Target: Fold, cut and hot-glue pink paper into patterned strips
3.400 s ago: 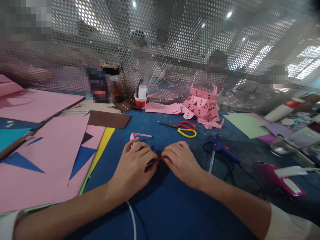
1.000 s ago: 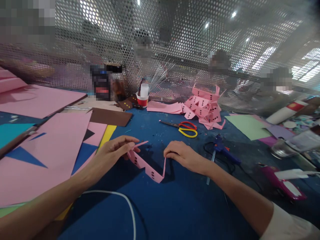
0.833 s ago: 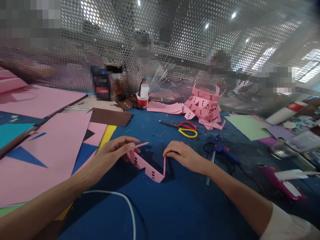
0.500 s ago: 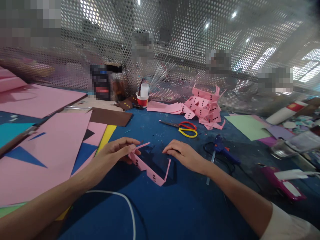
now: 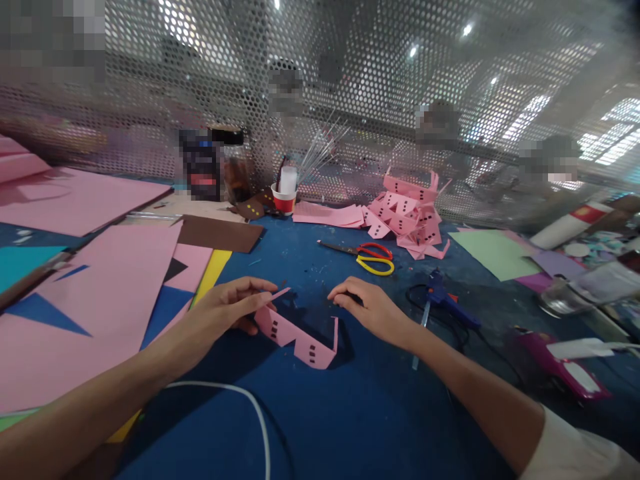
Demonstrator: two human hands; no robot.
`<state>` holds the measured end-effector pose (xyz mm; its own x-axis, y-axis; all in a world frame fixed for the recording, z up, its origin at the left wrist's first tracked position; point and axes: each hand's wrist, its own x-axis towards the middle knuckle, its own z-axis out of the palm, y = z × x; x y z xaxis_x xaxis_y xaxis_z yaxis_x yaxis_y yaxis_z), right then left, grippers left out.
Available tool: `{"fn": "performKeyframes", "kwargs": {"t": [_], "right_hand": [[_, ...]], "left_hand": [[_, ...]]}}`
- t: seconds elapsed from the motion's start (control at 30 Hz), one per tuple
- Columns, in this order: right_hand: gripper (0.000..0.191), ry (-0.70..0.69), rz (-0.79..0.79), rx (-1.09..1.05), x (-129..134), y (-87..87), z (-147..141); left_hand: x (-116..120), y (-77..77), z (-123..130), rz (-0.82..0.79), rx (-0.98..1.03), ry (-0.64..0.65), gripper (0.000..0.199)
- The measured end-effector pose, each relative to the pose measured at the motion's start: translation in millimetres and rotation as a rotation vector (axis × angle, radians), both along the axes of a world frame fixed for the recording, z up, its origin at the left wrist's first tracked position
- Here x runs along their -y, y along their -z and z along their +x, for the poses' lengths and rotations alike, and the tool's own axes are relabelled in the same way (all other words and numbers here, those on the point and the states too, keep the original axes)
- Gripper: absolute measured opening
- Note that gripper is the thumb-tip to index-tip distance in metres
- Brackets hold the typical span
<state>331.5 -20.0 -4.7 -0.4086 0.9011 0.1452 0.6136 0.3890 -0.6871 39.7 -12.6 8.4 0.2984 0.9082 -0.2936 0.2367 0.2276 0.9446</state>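
A pair of pink paper glasses (image 5: 314, 352) with black marks on its front is held by my left hand (image 5: 239, 301). The thumb and fingers grip the folded temple at its left end. Its other temple sticks up at the right, free of both hands. My right hand (image 5: 367, 307) is loosely curled to the right of the glasses, with a gap between thumb and fingers and nothing visible in it. Beyond that hand lie scissors (image 5: 375, 258) with one red and one yellow handle. To its right is a blue glue gun (image 5: 450, 301).
A heap of pink paper glasses (image 5: 407, 217) stands at the back beside pink strips (image 5: 327, 215). Large pink sheets (image 5: 100, 280) cover the left side. A paper cup (image 5: 284, 202) holds sticks. A white cable (image 5: 253, 397) crosses the front; a magenta tool (image 5: 565, 367) lies right.
The glasses have turned slightly in my left hand, so their front faces me more. My right hand has shifted a little; its fingers stay curled.
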Motion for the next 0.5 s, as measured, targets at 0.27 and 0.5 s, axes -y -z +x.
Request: {"fn": "performKeyframes", "kwargs": {"t": [0.27,0.5], "right_hand": [[0.017,0.005,0.0,0.01,0.8,-0.3,-1.8],[0.016,0.007,0.001,0.01,2.6,-1.4,-2.8]], "left_hand": [[-4.3,0.8,-1.9,-0.029,-0.083,0.032,0.048],[-2.8,-0.7,-1.5,-0.01,-0.077,0.016,0.044]]}}
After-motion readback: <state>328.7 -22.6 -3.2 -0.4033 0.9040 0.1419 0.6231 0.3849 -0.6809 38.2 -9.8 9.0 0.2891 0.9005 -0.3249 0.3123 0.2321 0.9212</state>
